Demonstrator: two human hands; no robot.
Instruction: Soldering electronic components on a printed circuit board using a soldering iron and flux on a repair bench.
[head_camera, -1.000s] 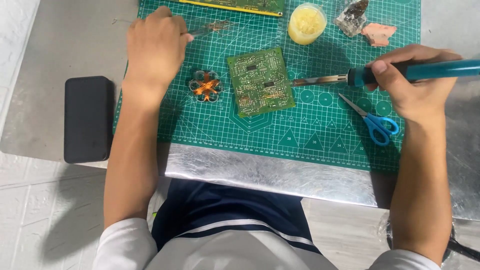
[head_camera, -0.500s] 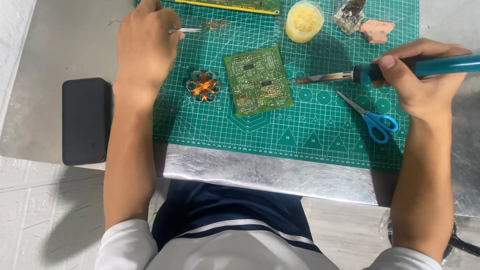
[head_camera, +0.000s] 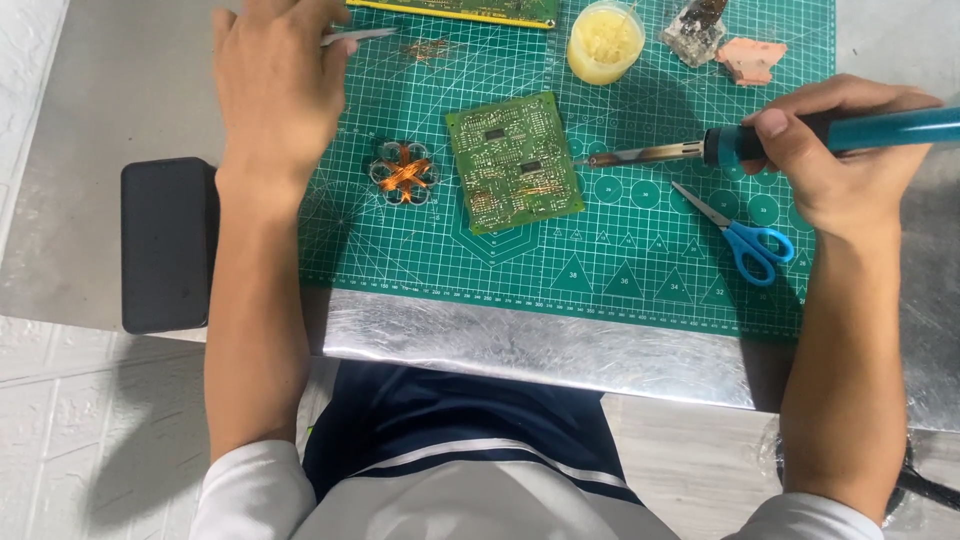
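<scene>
Since a moment ago the left hand (head_camera: 272, 85) has slid further up the green cutting mat (head_camera: 640, 260), fingers closed on what looks like slim tweezers (head_camera: 358, 36), though blur hides the grip. Right hand (head_camera: 845, 165) is wrapped around a teal soldering iron (head_camera: 800, 135), tip hovering just right of the green circuit board (head_camera: 513, 160) lying mid-mat. Copper coil (head_camera: 402, 172) sits left of the board; blue scissors (head_camera: 745, 238) lie under the iron. Black phone (head_camera: 165, 245) rests on the desk (head_camera: 110, 90).
</scene>
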